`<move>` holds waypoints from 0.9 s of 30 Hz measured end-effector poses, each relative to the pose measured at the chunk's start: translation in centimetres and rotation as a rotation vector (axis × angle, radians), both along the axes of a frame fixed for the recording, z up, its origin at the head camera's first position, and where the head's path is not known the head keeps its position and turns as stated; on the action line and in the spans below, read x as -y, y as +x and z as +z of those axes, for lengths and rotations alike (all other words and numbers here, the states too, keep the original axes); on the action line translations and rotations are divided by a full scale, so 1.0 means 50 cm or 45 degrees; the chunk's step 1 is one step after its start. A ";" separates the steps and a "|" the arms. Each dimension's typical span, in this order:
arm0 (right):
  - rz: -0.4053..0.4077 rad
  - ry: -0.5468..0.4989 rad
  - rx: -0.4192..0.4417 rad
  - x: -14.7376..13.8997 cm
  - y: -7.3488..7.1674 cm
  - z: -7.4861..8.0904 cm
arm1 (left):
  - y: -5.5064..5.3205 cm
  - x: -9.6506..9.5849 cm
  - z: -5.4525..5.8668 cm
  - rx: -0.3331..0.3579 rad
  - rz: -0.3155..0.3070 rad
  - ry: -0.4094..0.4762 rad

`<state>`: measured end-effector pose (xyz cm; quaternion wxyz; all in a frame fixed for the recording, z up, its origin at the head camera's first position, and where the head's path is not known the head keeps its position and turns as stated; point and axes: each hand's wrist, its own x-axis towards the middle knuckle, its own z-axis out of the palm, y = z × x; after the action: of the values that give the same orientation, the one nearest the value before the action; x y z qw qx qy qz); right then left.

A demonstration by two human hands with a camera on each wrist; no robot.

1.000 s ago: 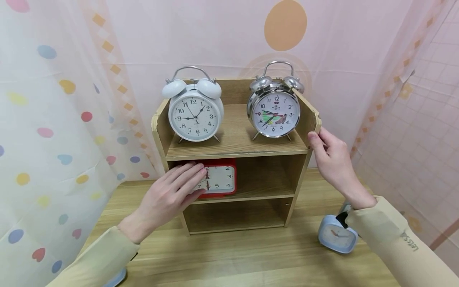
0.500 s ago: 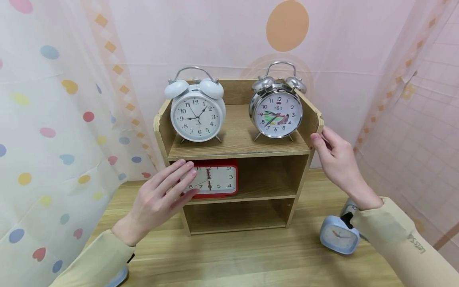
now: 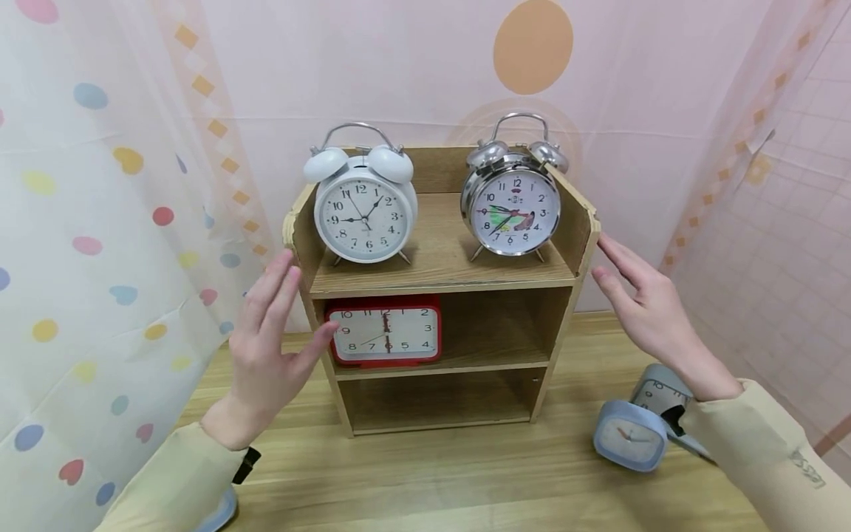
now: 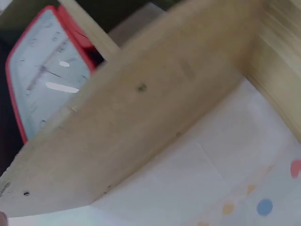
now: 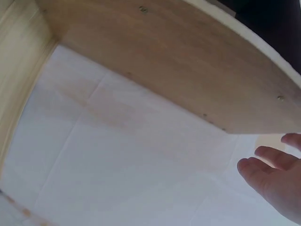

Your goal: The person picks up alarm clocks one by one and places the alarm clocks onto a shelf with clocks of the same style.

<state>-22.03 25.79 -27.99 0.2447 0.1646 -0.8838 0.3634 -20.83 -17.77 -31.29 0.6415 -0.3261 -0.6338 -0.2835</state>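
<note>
My left hand (image 3: 269, 355) is at the left side of the wooden shelf (image 3: 439, 283), fingers straight and pointing up, thumb apart near the red clock. My right hand (image 3: 654, 314) is at the shelf's right side, fingers extended with the tips right at the side panel. On the middle level, to the left, stands the red rectangular clock (image 3: 412, 332). A white twin-bell alarm clock (image 3: 366, 222) stands at the left of the top level, and a silver twin-bell alarm clock (image 3: 512, 214) at its right. The left wrist view shows the shelf's side panel (image 4: 117, 113) close up.
On the wooden table (image 3: 425, 480) at the right, a small blue clock (image 3: 630, 436) leans by a grey clock (image 3: 658, 391), partly behind the right sleeve. A blue object (image 3: 222, 510) peeks out under the left sleeve. Patterned curtains (image 3: 425, 66) hang behind and at the sides.
My left hand has moved left, off the red clock's front, to the shelf's left side. My right hand has let go of the right panel's edge and straightened its fingers.
</note>
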 end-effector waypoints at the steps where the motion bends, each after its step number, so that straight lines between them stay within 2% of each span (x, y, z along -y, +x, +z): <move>1: -0.003 0.016 0.003 -0.004 0.001 -0.003 | 0.001 0.002 0.000 0.043 0.003 0.040; 4: -0.023 0.068 0.009 -0.017 0.003 -0.011 | 0.006 0.009 0.002 0.176 0.021 0.138; 8: -0.041 0.120 0.042 -0.035 0.007 -0.020 | 0.012 0.021 0.012 0.355 0.020 0.206; 12: -0.033 0.149 0.081 -0.054 0.011 -0.027 | 0.019 0.029 0.024 0.555 -0.031 0.219; 17: -0.029 0.172 0.080 -0.087 0.021 -0.042 | 0.021 0.027 0.037 0.796 -0.094 0.245; 22: -0.034 0.200 0.066 -0.125 0.025 -0.067 | 0.016 0.023 0.048 0.918 -0.123 0.352; 27: -0.069 0.240 0.087 -0.163 0.031 -0.090 | 0.003 0.020 0.056 0.961 -0.130 0.374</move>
<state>-20.46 33.93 -32.49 0.2076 0.1504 -0.9260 0.2772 -20.69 -18.80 -28.50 0.3887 -0.1352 -0.7606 -0.5021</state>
